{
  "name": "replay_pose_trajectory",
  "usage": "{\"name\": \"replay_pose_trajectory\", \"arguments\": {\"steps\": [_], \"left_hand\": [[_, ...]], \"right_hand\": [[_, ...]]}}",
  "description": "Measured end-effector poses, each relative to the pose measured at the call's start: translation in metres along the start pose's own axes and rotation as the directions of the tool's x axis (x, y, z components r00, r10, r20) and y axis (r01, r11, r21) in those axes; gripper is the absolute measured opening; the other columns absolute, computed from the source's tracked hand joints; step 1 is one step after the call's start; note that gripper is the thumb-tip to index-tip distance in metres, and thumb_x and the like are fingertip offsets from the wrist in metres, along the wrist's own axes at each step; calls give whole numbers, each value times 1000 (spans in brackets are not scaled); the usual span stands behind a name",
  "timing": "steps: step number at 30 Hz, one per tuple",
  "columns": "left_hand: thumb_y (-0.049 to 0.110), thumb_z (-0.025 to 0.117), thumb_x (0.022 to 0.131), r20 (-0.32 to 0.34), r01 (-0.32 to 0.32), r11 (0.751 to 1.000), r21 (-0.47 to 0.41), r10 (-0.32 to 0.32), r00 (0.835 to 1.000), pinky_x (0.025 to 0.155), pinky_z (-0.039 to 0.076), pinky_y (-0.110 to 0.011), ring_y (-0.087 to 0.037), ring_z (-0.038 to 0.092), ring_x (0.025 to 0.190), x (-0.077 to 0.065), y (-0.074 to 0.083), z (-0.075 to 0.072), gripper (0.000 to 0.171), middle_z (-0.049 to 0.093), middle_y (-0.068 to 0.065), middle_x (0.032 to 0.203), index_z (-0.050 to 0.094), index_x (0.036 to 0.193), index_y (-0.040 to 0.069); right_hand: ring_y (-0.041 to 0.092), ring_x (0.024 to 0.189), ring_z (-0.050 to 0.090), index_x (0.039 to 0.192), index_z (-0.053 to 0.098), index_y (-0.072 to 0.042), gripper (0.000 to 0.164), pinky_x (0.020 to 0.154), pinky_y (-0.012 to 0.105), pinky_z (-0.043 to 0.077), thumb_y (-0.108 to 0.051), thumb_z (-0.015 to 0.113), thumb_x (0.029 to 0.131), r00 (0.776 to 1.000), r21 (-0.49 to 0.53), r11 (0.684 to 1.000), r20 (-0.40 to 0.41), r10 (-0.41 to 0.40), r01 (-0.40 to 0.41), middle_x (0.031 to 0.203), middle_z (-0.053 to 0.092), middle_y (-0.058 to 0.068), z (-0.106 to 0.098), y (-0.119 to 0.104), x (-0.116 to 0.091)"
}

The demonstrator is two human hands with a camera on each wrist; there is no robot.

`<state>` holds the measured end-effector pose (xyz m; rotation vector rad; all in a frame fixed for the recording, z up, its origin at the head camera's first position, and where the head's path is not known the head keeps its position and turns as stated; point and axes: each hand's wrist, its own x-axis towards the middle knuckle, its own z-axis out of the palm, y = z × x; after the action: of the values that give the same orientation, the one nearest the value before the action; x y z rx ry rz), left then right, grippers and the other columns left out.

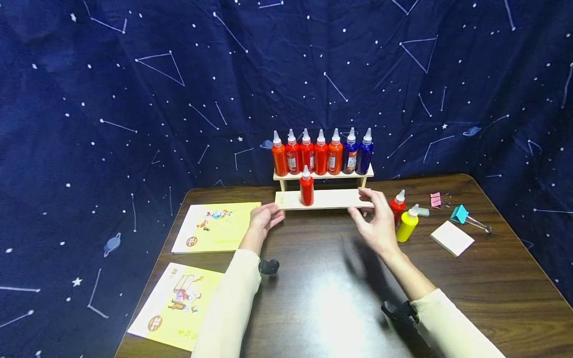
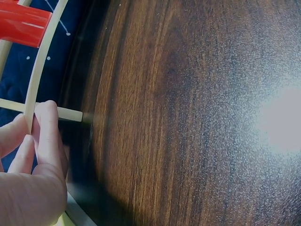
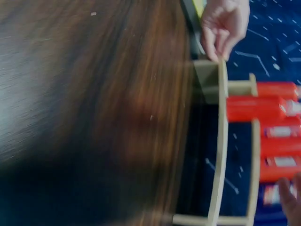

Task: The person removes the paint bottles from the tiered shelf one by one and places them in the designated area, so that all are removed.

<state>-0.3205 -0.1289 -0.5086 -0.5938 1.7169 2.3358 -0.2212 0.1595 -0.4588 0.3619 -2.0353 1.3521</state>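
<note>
My left hand (image 1: 265,219) pinches the left end of the lower board (image 1: 335,199) of a pale wooden two-tier rack, thumb on one face and fingers on the other in the left wrist view. A red squeeze bottle (image 1: 307,190) with a white pointed cap stands upright on that board, left of its middle. At the board's right end hovers my right hand (image 1: 376,219), thumb and fingers spread, holding nothing. Its fingertips (image 3: 285,193) show at the lower right of the right wrist view, apart from the lower board. Red, orange and dark blue bottles (image 1: 321,154) line the upper tier (image 1: 322,176).
Right of the rack stand another red bottle (image 1: 396,205) and a yellow bottle (image 1: 406,226). Beyond them lie a pink clip (image 1: 435,200), a teal binder clip (image 1: 459,214) and a white pad (image 1: 452,238). Two yellow booklets (image 1: 237,226) lie at the table's left.
</note>
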Motion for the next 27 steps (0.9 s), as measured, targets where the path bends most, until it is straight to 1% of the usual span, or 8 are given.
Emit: {"name": "replay_pose_trajectory", "arguments": {"steps": [1, 3, 5, 7, 10, 16, 21, 27], "left_hand": [[-3, 57, 92, 1, 0, 1000, -1, 0, 1000, 81, 59, -33, -16, 67, 72, 0, 0, 0, 36, 66, -6, 74, 53, 127, -8], [-3, 57, 92, 2, -1, 1000, -5, 1, 1000, 80, 59, -33, -15, 67, 71, 0, 0, 0, 36, 66, -6, 74, 53, 127, -8], [-3, 56, 92, 2, -4, 1000, -8, 4, 1000, 80, 59, -33, -15, 67, 70, 0, 0, -1, 36, 65, -6, 74, 53, 127, -9], [-4, 56, 92, 4, -8, 1000, -8, 8, 1000, 80, 59, -33, -15, 67, 69, 1, 0, -1, 36, 65, -7, 75, 52, 127, -9], [-4, 56, 92, 5, -2, 1000, -15, 2, 1000, 82, 59, -35, -15, 67, 69, 1, -1, -1, 36, 66, -8, 76, 53, 127, -9], [-5, 56, 91, 9, 1, 1000, -22, 0, 1000, 82, 59, -36, -16, 67, 68, 2, -1, 0, 35, 65, -8, 75, 53, 126, -9], [-5, 56, 91, 10, 3, 1000, -14, -2, 1000, 84, 58, -37, -16, 66, 68, 0, 0, 0, 34, 65, -8, 74, 53, 126, -9], [-5, 56, 92, 10, 13, 1000, -14, -13, 1000, 84, 58, -37, -16, 66, 70, 1, -1, -1, 35, 65, -8, 74, 53, 126, -9]], "right_hand": [[26, 104, 59, 128, 56, -5, 50, 81, 27, 58, -7, 75, 82, 997, -9, 999, 70, 39, -38, 115, 58, 14, 9, 3, 4], [29, 111, 57, 134, 51, -8, 55, 84, 39, 58, -13, 74, 84, 977, -43, 994, 185, 109, -102, 122, 57, 13, 27, 6, 12], [32, 116, 54, 138, 46, -8, 60, 88, 48, 56, -16, 73, 85, 949, -70, 985, 264, 173, -160, 127, 54, 14, 45, 8, 21], [35, 120, 52, 141, 42, -5, 64, 91, 52, 53, -18, 72, 86, 925, -76, 975, 308, 224, -210, 131, 52, 17, 62, 9, 30], [38, 123, 48, 144, 37, -1, 70, 98, 52, 49, -19, 72, 86, 905, -76, 959, 319, 282, -273, 135, 48, 23, 83, 7, 42], [34, 121, 52, 145, 35, -1, 72, 106, 43, 42, -19, 72, 87, 888, -101, 937, 298, 349, -334, 132, 52, 23, 108, 8, 52], [29, 120, 54, 143, 40, -4, 64, 108, 39, 41, -18, 70, 88, 872, -112, 920, 294, 392, -375, 129, 58, 19, 119, 7, 51], [27, 115, 58, 135, 50, -8, 51, 104, 40, 45, -17, 69, 89, 876, -132, 913, 259, 407, -385, 123, 62, 17, 121, 7, 47]]}}
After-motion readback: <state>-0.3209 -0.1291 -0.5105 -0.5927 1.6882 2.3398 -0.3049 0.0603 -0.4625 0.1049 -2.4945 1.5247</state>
